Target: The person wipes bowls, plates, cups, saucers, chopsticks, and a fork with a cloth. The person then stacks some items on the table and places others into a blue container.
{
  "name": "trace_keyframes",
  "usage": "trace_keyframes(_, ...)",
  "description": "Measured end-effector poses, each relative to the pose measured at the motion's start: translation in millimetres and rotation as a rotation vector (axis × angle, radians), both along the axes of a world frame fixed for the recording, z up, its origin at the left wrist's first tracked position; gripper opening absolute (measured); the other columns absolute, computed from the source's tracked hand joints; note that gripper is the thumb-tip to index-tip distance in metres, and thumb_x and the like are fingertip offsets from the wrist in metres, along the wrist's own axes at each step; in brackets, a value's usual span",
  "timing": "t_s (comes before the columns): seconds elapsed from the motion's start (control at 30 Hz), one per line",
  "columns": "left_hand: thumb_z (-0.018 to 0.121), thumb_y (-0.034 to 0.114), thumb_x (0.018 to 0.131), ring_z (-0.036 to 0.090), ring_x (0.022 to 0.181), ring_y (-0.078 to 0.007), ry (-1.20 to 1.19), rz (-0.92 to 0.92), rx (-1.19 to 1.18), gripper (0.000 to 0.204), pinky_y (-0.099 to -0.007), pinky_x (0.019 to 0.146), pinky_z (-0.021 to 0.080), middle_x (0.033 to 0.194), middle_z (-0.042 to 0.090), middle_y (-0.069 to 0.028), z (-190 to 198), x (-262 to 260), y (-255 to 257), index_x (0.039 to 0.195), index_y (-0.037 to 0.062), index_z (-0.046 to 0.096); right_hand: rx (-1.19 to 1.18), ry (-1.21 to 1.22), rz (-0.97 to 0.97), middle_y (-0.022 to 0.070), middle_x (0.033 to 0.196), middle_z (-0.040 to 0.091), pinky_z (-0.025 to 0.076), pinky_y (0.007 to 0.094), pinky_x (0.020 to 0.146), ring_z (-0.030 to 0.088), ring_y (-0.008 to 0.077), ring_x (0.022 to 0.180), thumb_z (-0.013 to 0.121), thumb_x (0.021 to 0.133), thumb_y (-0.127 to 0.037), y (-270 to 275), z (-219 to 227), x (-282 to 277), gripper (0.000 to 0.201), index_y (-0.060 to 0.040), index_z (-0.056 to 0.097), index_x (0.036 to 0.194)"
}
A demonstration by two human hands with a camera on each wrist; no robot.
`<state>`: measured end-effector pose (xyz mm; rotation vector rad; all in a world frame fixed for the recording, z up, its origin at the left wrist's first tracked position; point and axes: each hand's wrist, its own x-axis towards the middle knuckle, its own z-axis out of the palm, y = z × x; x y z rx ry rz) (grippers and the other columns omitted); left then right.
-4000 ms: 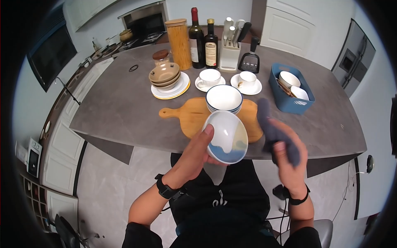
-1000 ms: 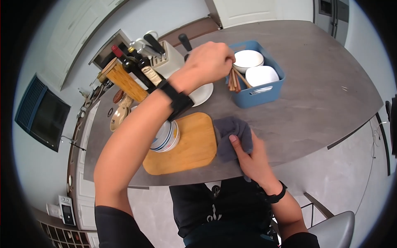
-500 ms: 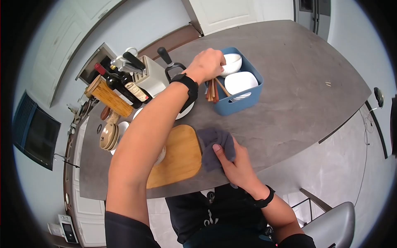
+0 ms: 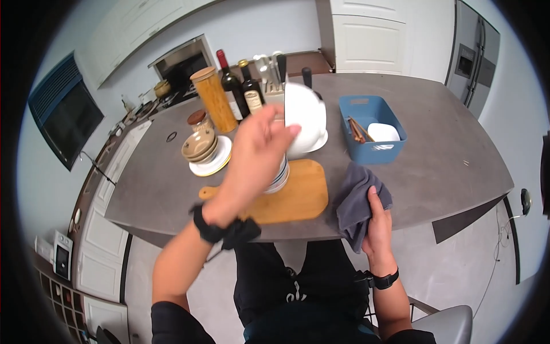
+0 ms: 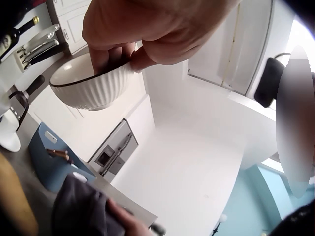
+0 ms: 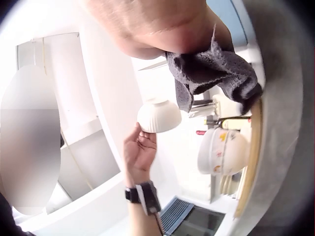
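Note:
My left hand pinches a white ribbed bowl by its rim, fingers inside, and holds it tipped on its side above the counter. Its thin dark rim shows in the left wrist view, where the bowl hangs from the fingers. My right hand grips a dark grey cloth near the counter's front edge. Between the hands lies a wooden cutting board. On it stands a stack of bowls, partly hidden by my left hand; flower prints show on the stack in the right wrist view.
A blue basket at right holds chopsticks and a white dish. Brown bowls on plates stand at left. Behind are a pasta jar, two bottles and a knife block, partly covered by the held bowl.
My left hand has lifted the white bowl out of the blue basket and brought it left over the counter. The right hand keeps the cloth. Earlier, the left hand held a blue-patterned bowl.

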<state>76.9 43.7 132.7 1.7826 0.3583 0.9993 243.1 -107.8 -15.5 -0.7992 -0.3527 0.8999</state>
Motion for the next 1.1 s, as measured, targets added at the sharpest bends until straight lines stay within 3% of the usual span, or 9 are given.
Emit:
trace_keyframes(0.13, 0.053, -0.006, 0.100, 0.063, 0.100, -0.0065, -0.014, -0.027, -0.251, 0.027, -0.0209, 0.085, 0.047, 0.108, 0.072, -0.0050, -46.3, -53.3, -59.1, 0.126, -0.0017, 0.053, 0.193, -0.320, -0.054, 0.0144, 0.140, 0.058, 0.048, 0.0402, 0.104, 0.060, 0.0280, 0.124, 0.057, 0.105, -0.029, -0.5, 35.9, -72.8, 0.047, 0.0031, 0.054, 0.138)
trace_keyframes(0.2, 0.054, -0.008, 0.097, 0.063, 0.098, -0.0078, 0.039, -0.051, -0.239, 0.028, -0.0223, 0.082, 0.048, 0.108, 0.071, -0.0067, -63.8, -68.4, -73.0, 0.124, -0.0024, 0.054, 0.273, -1.448, -0.318, 0.0165, 0.140, 0.058, 0.044, 0.0469, 0.107, 0.056, 0.0378, 0.127, 0.059, 0.100, -0.025, 11.5, 55.8, -92.0, 0.044, 0.0006, 0.055, 0.136)
trace_keyframes(0.23, 0.056, -0.008, 0.094, 0.061, 0.087, -0.0080, 0.179, 0.109, 0.081, 0.024, -0.0243, 0.074, 0.047, 0.093, 0.070, -0.0081, -72.0, -81.3, -75.0, 0.117, -0.0036, 0.057, 0.268, -1.450, -0.309, 0.0165, 0.140, 0.058, 0.044, 0.0469, 0.107, 0.056, 0.0378, 0.127, 0.059, 0.100, -0.025, 11.6, 63.0, -103.1, 0.044, 0.0006, 0.055, 0.136)
trace_keyframes(0.33, 0.059, -0.007, 0.091, 0.058, 0.076, -0.0090, 0.541, 0.074, -0.019, 0.018, -0.0264, 0.068, 0.046, 0.079, 0.066, -0.0092, -70.5, -113.8, -78.2, 0.109, -0.0049, 0.058, 0.196, -1.804, -0.266, 0.0172, 0.135, 0.060, 0.041, 0.0507, 0.107, 0.054, 0.0435, 0.127, 0.062, 0.096, -0.022, 23.5, 72.5, -120.0, 0.043, -0.0037, 0.059, 0.134)
trace_keyframes(0.4, 0.060, -0.006, 0.093, 0.055, 0.070, -0.0079, 0.281, 0.078, 0.069, 0.013, -0.0269, 0.066, 0.045, 0.071, 0.063, -0.0087, -83.3, -121.7, -78.4, 0.106, -0.0043, 0.058, 0.261, -1.534, -0.106, 0.0164, 0.130, 0.063, 0.044, 0.0482, 0.104, 0.054, 0.0438, 0.125, 0.063, 0.095, -0.019, 43.8, 60.1, -113.0, 0.035, -0.0075, 0.064, 0.128)
trace_keyframes(0.47, 0.063, 0.001, 0.098, 0.060, 0.091, -0.0056, 0.277, -0.068, -0.172, 0.017, -0.0185, 0.078, 0.044, 0.098, 0.071, -0.0041, -85.2, -130.9, -74.4, 0.113, -0.0036, 0.059, 0.235, -1.328, -0.007, 0.0142, 0.126, 0.068, 0.047, 0.0411, 0.101, 0.061, 0.0338, 0.120, 0.059, 0.101, -0.020, 54.1, 63.0, -106.9, 0.030, -0.0041, 0.067, 0.125)
trace_keyframes(0.53, 0.061, 0.002, 0.100, 0.061, 0.091, -0.0060, 0.163, -0.100, -0.225, 0.016, -0.0207, 0.080, 0.046, 0.097, 0.072, -0.0055, -78.8, -135.3, -81.0, 0.115, -0.0035, 0.058, 0.112, -0.540, 0.534, 0.0100, 0.121, 0.070, 0.050, 0.0341, 0.096, 0.066, 0.0209, 0.113, 0.053, 0.106, -0.025, 58.0, 71.8, -99.6, 0.033, -0.0011, 0.067, 0.124)
trace_keyframes(0.9, 0.059, 0.005, 0.103, 0.065, 0.105, -0.0116, -0.245, -0.172, -0.350, 0.024, -0.0251, 0.093, 0.048, 0.113, 0.073, -0.0111, -104.9, -141.5, -81.9, 0.124, -0.0051, 0.055, -0.030, 0.126, 0.500, 0.0192, 0.124, 0.068, 0.058, 0.0396, 0.094, 0.070, 0.0277, 0.108, 0.047, 0.106, -0.036, 69.7, 26.3, -107.9, 0.049, 0.0032, 0.057, 0.135)
trace_keyframes(1.1, 0.056, 0.000, 0.102, 0.065, 0.108, -0.0105, -0.372, 0.021, -0.141, 0.024, -0.0268, 0.096, 0.048, 0.116, 0.072, -0.0120, -115.5, -125.4, -78.4, 0.126, -0.0046, 0.057, 0.016, 0.049, 0.493, 0.0113, 0.131, 0.063, 0.052, 0.0341, 0.100, 0.064, 0.0201, 0.116, 0.045, 0.109, -0.031, 37.8, 20.2, -137.6, 0.046, 0.0007, 0.050, 0.141)
